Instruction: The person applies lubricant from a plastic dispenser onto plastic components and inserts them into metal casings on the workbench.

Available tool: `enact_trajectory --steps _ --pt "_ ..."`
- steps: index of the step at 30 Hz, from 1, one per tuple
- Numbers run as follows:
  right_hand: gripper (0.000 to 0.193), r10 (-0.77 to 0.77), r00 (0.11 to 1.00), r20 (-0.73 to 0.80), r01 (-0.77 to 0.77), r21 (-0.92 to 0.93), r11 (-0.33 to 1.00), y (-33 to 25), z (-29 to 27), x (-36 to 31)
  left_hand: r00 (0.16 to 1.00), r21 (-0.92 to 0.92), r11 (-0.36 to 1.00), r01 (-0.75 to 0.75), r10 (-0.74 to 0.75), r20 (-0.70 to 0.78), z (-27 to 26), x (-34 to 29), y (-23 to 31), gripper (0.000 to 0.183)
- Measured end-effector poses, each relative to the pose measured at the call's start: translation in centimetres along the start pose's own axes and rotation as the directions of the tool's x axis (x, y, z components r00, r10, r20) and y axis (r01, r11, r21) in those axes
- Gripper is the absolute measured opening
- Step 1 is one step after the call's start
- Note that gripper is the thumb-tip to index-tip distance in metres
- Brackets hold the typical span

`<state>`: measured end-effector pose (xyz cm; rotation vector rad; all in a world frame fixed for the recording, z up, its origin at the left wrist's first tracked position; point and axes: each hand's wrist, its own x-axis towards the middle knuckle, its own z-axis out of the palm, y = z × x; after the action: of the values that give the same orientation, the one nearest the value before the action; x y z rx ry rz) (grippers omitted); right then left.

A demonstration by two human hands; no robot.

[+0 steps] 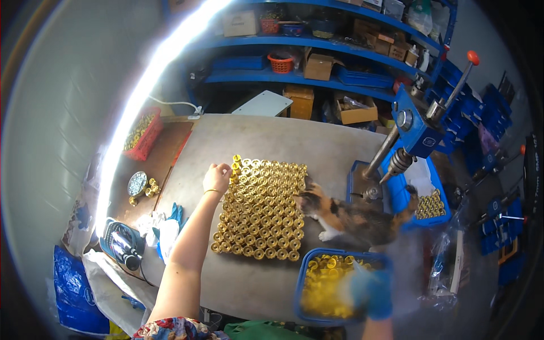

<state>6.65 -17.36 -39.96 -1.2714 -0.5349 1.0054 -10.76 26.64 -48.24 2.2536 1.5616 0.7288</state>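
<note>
Rows of round brass fittings with centre holes [260,209] stand packed together in a block on the grey table. My left hand [217,177], bare, is at the block's far left corner with its fingers pinched together. A small yellow cap-like piece [236,159] sits by its fingertips; what is between them is too small to make out. My right hand [371,292], in a blue glove, is over a blue basket [303,272] of loose yellow caps [326,283]. Motion smears its fingers, so its grip is hidden.
A calico cat [354,221] stands between the block and a blue hand-lever press [416,122], its head close to the fittings. Right of the press is a blue tray [439,190] holding more brass fittings. A red basket [144,136] and a bright light tube [133,102] are left.
</note>
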Motion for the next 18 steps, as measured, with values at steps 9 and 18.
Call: enact_trajectory --steps 9,18 --pt "0.027 -0.04 0.986 0.159 0.024 0.101 0.995 0.2 -0.5 0.7 0.991 0.105 0.986 -0.13 0.131 -0.006 0.5 -0.2 -1.1 0.015" --pt "0.021 -0.062 0.995 0.083 0.051 0.133 0.99 1.1 -1.0 -0.3 0.997 -0.775 0.628 -0.07 0.01 -0.082 -3.4 -11.8 5.9 0.027"
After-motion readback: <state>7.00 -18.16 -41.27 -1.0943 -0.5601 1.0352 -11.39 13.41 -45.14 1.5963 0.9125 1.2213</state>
